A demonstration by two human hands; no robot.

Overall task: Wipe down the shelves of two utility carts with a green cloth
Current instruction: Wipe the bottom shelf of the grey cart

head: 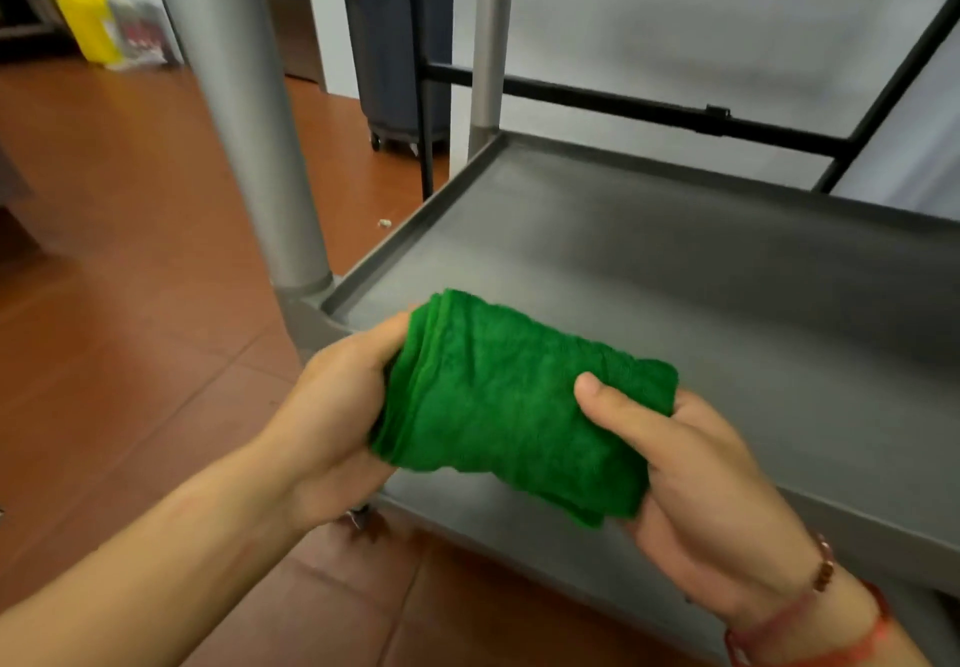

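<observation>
Red floor [130, 251], grey shelf [675, 261], green cloth [498, 406]

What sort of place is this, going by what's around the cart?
Most likely the back-of-house or storage area of a commercial kitchen, though that is a guess. Signs: the grey utility cart shelf, the red-brown tiled floor, and a large grey wheeled bin standing by the wall.
</observation>
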